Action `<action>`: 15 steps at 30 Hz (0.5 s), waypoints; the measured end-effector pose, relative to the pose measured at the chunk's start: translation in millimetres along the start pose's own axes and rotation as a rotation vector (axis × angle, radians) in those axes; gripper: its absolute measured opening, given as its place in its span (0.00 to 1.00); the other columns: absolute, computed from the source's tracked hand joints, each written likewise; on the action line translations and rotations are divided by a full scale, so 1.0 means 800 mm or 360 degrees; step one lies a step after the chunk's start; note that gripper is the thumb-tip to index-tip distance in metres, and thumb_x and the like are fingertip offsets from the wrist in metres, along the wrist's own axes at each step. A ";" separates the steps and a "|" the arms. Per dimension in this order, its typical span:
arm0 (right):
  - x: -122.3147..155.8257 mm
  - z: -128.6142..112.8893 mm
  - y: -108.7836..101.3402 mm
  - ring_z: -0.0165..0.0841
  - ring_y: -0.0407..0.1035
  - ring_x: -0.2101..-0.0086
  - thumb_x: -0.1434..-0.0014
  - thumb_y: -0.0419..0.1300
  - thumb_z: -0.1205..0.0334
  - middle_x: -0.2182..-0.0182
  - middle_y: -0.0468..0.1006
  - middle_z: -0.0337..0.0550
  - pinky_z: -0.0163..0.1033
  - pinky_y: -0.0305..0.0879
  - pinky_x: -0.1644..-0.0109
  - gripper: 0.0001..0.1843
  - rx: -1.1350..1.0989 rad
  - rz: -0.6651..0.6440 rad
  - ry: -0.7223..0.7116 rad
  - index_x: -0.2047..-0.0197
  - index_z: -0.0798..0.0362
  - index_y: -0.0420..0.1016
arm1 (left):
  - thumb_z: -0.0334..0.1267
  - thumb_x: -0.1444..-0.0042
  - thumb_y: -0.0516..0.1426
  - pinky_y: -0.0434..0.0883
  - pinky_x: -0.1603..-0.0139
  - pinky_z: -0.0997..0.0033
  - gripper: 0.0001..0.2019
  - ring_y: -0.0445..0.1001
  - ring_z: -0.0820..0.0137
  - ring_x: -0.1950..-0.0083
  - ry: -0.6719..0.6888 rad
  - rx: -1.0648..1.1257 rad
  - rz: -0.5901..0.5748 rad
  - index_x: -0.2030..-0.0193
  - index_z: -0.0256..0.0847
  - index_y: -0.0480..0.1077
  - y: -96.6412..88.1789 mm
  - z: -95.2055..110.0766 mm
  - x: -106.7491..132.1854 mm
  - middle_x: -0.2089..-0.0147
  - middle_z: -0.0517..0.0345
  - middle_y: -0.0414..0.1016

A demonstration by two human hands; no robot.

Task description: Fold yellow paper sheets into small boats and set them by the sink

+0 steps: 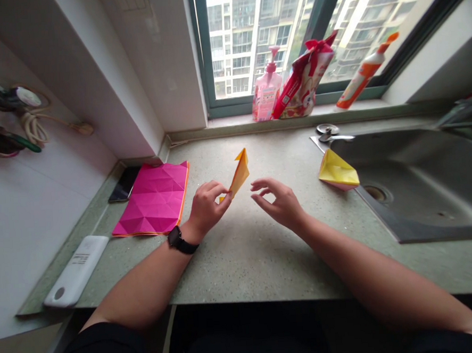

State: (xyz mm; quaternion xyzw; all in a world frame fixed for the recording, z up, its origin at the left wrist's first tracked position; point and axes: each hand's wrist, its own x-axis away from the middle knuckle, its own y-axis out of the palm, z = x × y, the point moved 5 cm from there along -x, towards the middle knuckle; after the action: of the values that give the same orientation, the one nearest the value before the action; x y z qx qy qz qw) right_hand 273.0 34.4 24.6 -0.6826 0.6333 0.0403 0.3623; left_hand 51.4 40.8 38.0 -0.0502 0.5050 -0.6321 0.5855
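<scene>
My left hand (208, 207) pinches a narrow yellow-and-orange folded paper (239, 173) between thumb and fingers, holding it upright above the counter. A black smartwatch (179, 239) sits on that wrist. My right hand (280, 203) hangs beside the paper, fingers curved and apart, touching nothing. To the left lies a magenta sheet of creased origami paper (151, 200), folded flat with orange edges. A yellow folded paper model (337, 171) with a pink underside rests on the counter to the right, near the sink's edge.
A stainless steel sink (416, 187) fills the right side. A black phone (124, 183) and a white remote-like device (76, 271) lie at the left. A pink soap bottle (266, 87), a red snack bag (304, 76) and an orange-capped bottle (361, 73) stand on the windowsill.
</scene>
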 end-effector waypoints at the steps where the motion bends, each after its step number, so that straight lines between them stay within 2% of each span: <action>1: 0.001 0.005 0.007 0.44 0.83 0.56 0.32 0.67 0.48 0.55 0.86 0.47 0.52 0.85 0.53 0.16 -0.0053 -0.0063 0.0064 0.47 0.45 0.75 | 0.40 0.28 0.60 0.73 0.48 0.60 0.09 0.79 0.61 0.53 0.0035 -0.0038 -0.0013 0.61 0.43 0.78 0.000 0.002 0.001 0.58 0.53 0.82; 5: 0.007 0.027 0.025 0.48 0.85 0.53 0.40 0.73 0.37 0.50 0.85 0.52 0.55 0.87 0.54 0.30 -0.0227 -0.0197 0.0340 0.46 0.46 0.71 | 0.37 0.30 0.64 0.71 0.48 0.59 0.07 0.79 0.62 0.53 0.0167 -0.0103 -0.0012 0.61 0.43 0.78 0.002 0.008 0.005 0.55 0.54 0.83; 8: 0.008 0.036 0.028 0.51 0.85 0.52 0.44 0.74 0.33 0.48 0.85 0.54 0.58 0.87 0.51 0.35 -0.0298 -0.0232 0.0452 0.44 0.47 0.73 | 0.37 0.30 0.64 0.71 0.47 0.59 0.05 0.79 0.62 0.52 0.0252 -0.0146 -0.0023 0.61 0.43 0.78 0.005 0.010 0.007 0.54 0.54 0.83; 12: 0.006 0.033 0.033 0.50 0.85 0.53 0.40 0.71 0.31 0.50 0.87 0.52 0.58 0.86 0.48 0.30 -0.0388 -0.0362 0.0426 0.48 0.45 0.81 | 0.38 0.28 0.63 0.71 0.46 0.57 0.07 0.79 0.61 0.51 0.0377 -0.0228 -0.0046 0.60 0.44 0.78 0.008 0.013 0.008 0.52 0.53 0.84; 15: 0.004 0.031 0.034 0.49 0.85 0.53 0.36 0.68 0.32 0.52 0.88 0.51 0.57 0.86 0.48 0.27 -0.0412 -0.0365 0.0406 0.50 0.46 0.83 | 0.40 0.27 0.62 0.72 0.46 0.57 0.09 0.80 0.60 0.50 0.0424 -0.0193 -0.0033 0.61 0.43 0.77 0.010 0.016 0.010 0.51 0.52 0.84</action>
State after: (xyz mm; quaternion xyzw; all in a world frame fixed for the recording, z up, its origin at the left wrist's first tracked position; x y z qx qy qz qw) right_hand 259.5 46.9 -7.4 -0.7906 0.5818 -0.0070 0.1908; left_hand 62.9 28.9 34.6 -0.0063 0.6149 -0.6076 0.5027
